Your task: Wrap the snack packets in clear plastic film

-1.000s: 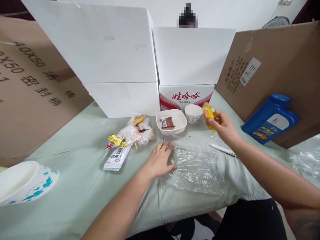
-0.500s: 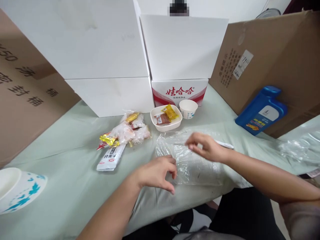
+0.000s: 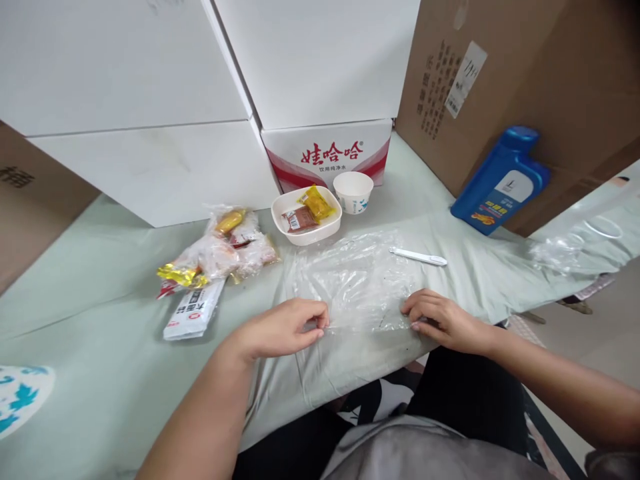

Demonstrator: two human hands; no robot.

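A clear plastic bag [image 3: 355,283] lies flat and wrinkled on the pale green cloth in front of me. My left hand [image 3: 295,325] pinches its near left corner between thumb and fingers. At the near right corner, my right hand [image 3: 445,320] has its fingers closed on the bag's edge. Just beyond the bag rests a white plastic utensil [image 3: 418,256], its exact kind unclear. Behind the bag stands a white tray [image 3: 320,235] holding a brown packet [image 3: 299,219] and a yellow packet [image 3: 317,203]. A white paper cup [image 3: 354,193] is beside the tray.
Several clear-wrapped food packets [image 3: 217,257] lie at left, over a white printed packet [image 3: 193,312]. A patterned paper bowl [image 3: 23,399] is cut off at far left. White boxes [image 3: 325,157] stand behind. At right, a blue bottle [image 3: 500,183] leans by a cardboard box [image 3: 500,100].
Both hands have come down onto the bag's near edge and closed on its corners. The right hand moved nearer to me, uncovering the white utensil. The view has tilted down.
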